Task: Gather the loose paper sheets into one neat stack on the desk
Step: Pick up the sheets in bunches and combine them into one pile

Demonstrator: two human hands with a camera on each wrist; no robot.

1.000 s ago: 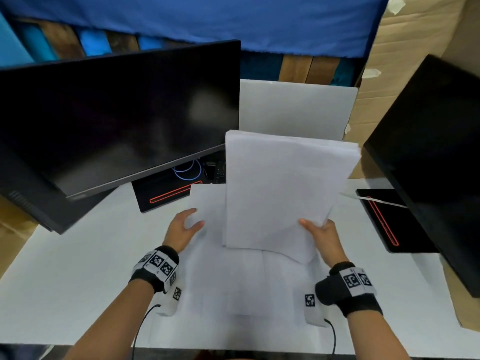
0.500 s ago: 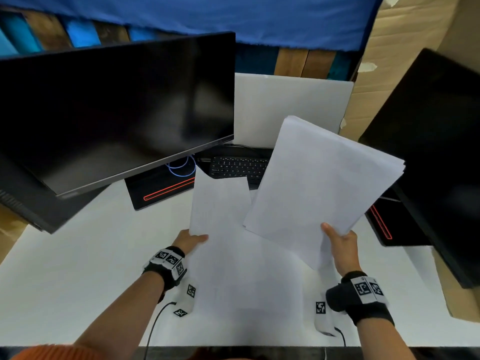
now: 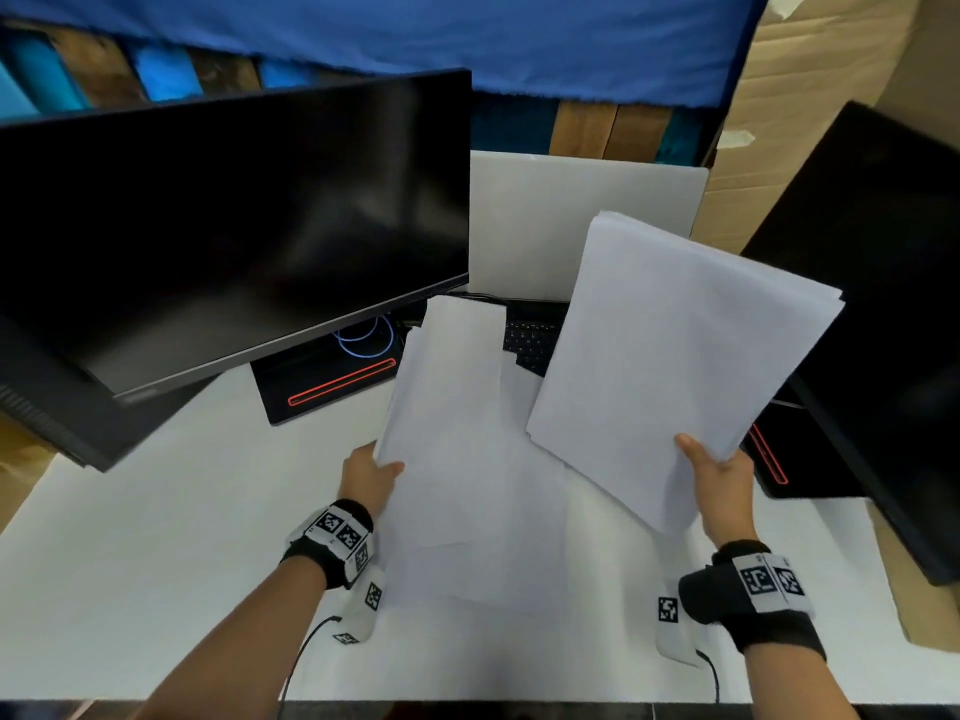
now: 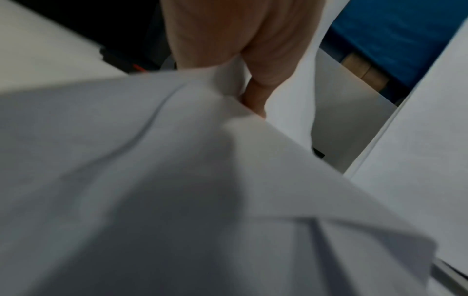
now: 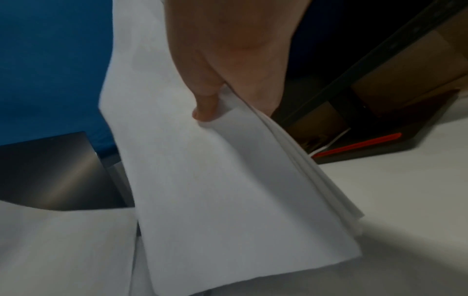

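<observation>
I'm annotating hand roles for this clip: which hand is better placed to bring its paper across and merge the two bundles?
Probably the left. The left hand pinches only a thin lifted sheet, easy to carry across, while the right hand holds the thick stack raised, a steadier base to receive it.

Head view was bright and evenly lit, bowed at its edges. Wrist views were dim, grainy and motion-blurred; near paper sheets (image 4: 177, 190) lay shadowed, out of focus.

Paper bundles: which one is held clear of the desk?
The thick stack in the right hand, raised by the right monitor; the left hand lifts thinner sheets partway.
</observation>
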